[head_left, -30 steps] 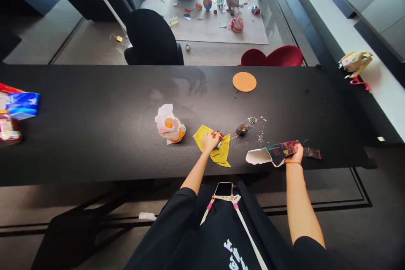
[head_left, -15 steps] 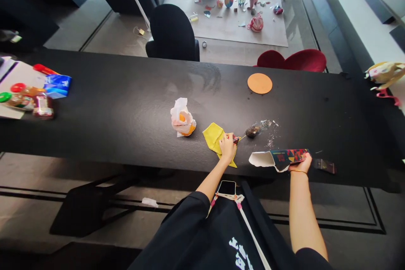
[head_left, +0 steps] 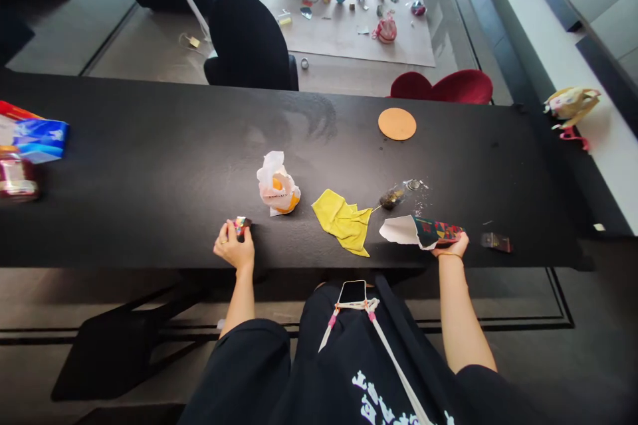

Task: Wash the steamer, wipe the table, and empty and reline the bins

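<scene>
My left hand [head_left: 235, 247] is closed on a small dark packet with colourful print [head_left: 242, 226], low over the table left of the paper bag. My right hand [head_left: 453, 246] grips the far end of a dark patterned cardboard box [head_left: 436, 231], whose torn white open end points left. Between my hands a crumpled yellow cloth [head_left: 343, 222] lies on the table. Just right of it a clear glass bottle [head_left: 393, 197] with dark contents rests on its side, pale crumbs scattered by it. A small dark wrapper [head_left: 496, 242] lies right of my right hand.
A white and orange paper bag [head_left: 278, 191] stands on the black table [head_left: 164, 166]. An orange round mat [head_left: 397, 124] lies near the far edge. Jars and a blue packet [head_left: 40, 139] sit at the far left. Black [head_left: 249, 40] and red chairs [head_left: 461, 86] stand beyond.
My left hand has moved left from the yellow cloth, past the paper bag, carrying the small packet. My right hand still holds the box. The whole view has shifted slightly.
</scene>
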Tool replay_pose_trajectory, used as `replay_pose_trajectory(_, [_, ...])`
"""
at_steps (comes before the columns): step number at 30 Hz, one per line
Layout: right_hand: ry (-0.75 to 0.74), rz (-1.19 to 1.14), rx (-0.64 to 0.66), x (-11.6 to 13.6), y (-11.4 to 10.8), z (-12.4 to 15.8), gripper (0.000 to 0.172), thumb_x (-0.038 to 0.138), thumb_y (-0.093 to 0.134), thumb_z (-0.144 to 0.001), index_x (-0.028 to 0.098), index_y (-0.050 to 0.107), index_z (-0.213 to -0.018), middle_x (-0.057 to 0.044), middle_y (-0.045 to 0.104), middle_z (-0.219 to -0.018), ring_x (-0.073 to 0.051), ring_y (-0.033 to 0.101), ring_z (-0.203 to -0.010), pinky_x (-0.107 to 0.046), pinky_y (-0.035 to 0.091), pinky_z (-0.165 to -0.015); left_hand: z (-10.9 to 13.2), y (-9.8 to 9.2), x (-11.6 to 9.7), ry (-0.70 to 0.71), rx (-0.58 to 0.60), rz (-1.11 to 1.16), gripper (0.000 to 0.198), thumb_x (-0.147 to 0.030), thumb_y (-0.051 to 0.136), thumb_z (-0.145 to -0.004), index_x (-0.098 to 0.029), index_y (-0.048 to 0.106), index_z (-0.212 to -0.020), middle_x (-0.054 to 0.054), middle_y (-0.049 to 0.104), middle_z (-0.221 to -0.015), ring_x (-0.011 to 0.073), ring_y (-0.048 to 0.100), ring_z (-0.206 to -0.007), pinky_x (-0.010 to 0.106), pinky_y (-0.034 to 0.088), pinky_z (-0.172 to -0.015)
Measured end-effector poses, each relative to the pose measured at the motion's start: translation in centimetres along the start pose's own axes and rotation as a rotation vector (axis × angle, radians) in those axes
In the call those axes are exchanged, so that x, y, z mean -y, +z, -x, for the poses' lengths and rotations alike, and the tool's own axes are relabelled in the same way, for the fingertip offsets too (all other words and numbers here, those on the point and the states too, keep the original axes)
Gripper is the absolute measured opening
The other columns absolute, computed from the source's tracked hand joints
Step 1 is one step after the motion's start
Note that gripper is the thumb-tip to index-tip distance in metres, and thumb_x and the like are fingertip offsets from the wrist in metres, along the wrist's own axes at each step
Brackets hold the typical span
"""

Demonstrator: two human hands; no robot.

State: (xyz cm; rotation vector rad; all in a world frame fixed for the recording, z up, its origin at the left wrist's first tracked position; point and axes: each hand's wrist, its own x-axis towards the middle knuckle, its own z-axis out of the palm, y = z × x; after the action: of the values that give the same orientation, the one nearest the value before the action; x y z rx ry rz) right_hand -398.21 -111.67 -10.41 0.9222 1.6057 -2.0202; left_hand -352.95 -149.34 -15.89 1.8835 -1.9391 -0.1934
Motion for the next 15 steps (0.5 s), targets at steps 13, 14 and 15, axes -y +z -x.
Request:
replay_pose_trajectory(13, [0.262,0.157,0.201,-5.1,0.5,6.5,0.046,0.054,0.02,-0.081,0.025,0.055,-0.077,-0.006,0.064,-0.072,-0.027,0.063,-0.081,-0.05,0.049,-0.074,11.3,-1.2,-14.2,0.638,0.596,0.517,0.091,-0.052,0.074,-0.066,-0.016,0.036,-0.141,0.022,0.044,-0.141,0.0365,0.037,-0.136,0.054,0.027,-0.113])
replay_pose_trajectory(14, [0.265,0.208,0.243,-5.8,0.7,7.0,0.048,0.055,0.018,-0.082,0.024,0.056,-0.078,-0.007,0.065,-0.074,-0.028,0.063,-0.082,-0.05,0.049,-0.075,13.2,-1.2,-16.4,0.7,0.741,0.588,0.096,-0.052,0.076,-0.064,-0.016,0.035,-0.142,0.021,0.043,-0.143,0.0351,0.035,-0.138,0.052,0.027,-0.113])
replay_pose_trajectory(15, [0.258,0.278,0.294,-6.6,1.1,7.5,0.051,0.056,0.017,-0.082,0.024,0.057,-0.08,-0.008,0.066,-0.076,-0.028,0.063,-0.083,-0.05,0.049,-0.076,14.9,-1.0,-18.3,0.727,0.868,0.653,0.099,-0.053,0.078,-0.061,-0.017,0.036,-0.142,0.02,0.044,-0.143,0.0342,0.033,-0.139,0.051,0.026,-0.114])
